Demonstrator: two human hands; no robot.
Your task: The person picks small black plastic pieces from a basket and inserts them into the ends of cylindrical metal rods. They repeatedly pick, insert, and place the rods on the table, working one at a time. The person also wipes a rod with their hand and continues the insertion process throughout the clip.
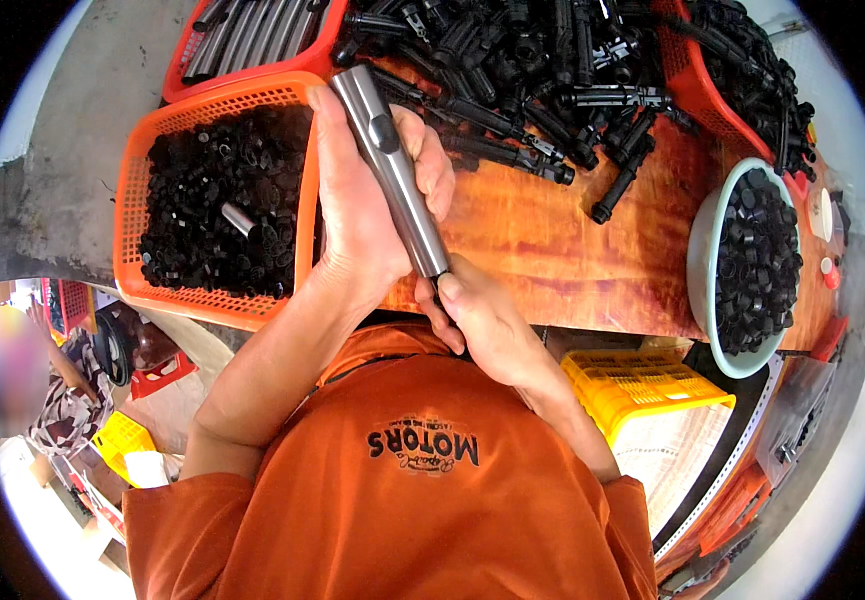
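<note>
My left hand [352, 215] is wrapped round a silver metal tube [407, 205], which slants from upper left down toward my body. An oval dark opening or inset shows on the tube near its upper end. At the lower end, the thumb and fingers of my right hand [492, 325] pinch a small black part [436, 283] against the tube; most of that part is hidden by the fingers. Left of my hands stands an orange basket [132, 220] of small black caps, with a short silver piece [238, 218] lying on them.
A red basket [177, 70] at the back holds metal tubes. Black rod-like parts with silver clips [617, 96] are heaped on the wooden table [572, 275]. A pale blue bowl [702, 270] of black rings stands right, above a yellow crate [642, 385]. Another person [77, 385] is far left.
</note>
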